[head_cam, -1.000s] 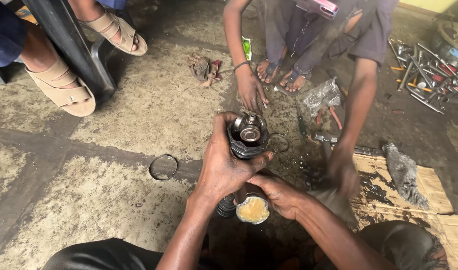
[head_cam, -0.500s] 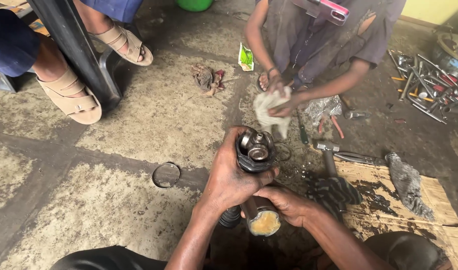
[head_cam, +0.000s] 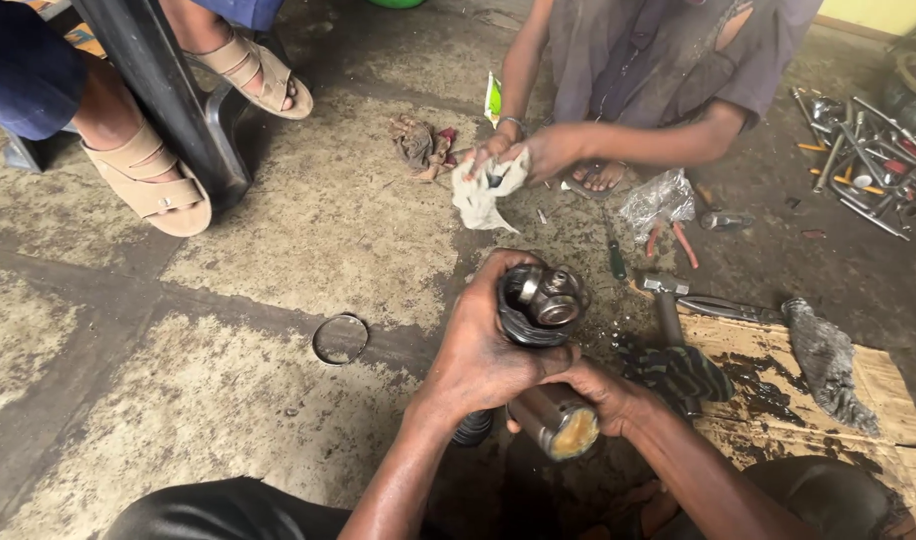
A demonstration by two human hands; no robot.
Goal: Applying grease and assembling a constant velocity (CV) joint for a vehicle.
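My left hand (head_cam: 483,352) wraps around a black ribbed rubber boot (head_cam: 530,320) on a greasy drive shaft, with a shiny metal joint (head_cam: 550,297) sticking out of its top. My right hand (head_cam: 610,392) grips the same part lower down, just above a metal cup (head_cam: 561,425) filled with yellowish grease. Both hands are dirty with grease and closed on the part. A person crouched opposite me wipes their hands with a white rag (head_cam: 486,188).
A metal ring (head_cam: 340,338) lies on the concrete floor to the left. A hammer (head_cam: 665,303) and a screwdriver (head_cam: 616,257) rest near oily cardboard (head_cam: 858,395) at right. Several tools (head_cam: 868,170) are piled at far right. Sandalled feet (head_cam: 148,185) and a black chair leg (head_cam: 168,95) stand at upper left.
My hands have kept their hold on the shaft and it sits slightly lower right in view. The person opposite has picked up a white rag and moved it leftwards between their hands.
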